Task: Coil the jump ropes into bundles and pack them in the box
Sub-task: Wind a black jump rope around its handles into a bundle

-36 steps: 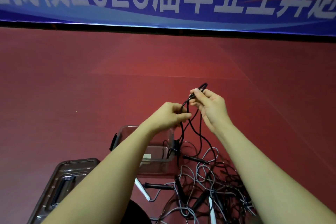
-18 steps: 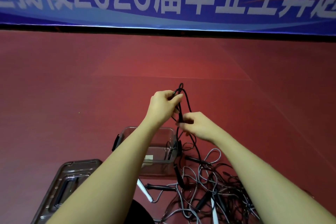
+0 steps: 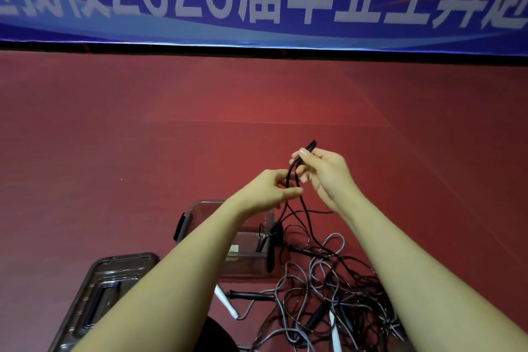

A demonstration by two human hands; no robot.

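Two hands work a black jump rope (image 3: 292, 180) above the clear plastic box (image 3: 251, 261). Right hand (image 3: 323, 173) pinches a folded loop of it between thumb and fingers, raised beyond the box; left hand (image 3: 270, 191) grips the strands just below, fingers curled round them. From there the rope trails down to a tangle of black and grey jump ropes (image 3: 337, 294) on the red floor (image 3: 114, 151) right of the box. Left of the box lies its lid (image 3: 100, 291).

One clear box (image 3: 200, 210) sits on the red floor. One lid (image 3: 94, 294) lies just left of the box. One black rope (image 3: 307, 214) is lifted above the box. Right of the box, a tangle of ropes (image 3: 328, 294) defies counting; two white handles (image 3: 225, 300) show.
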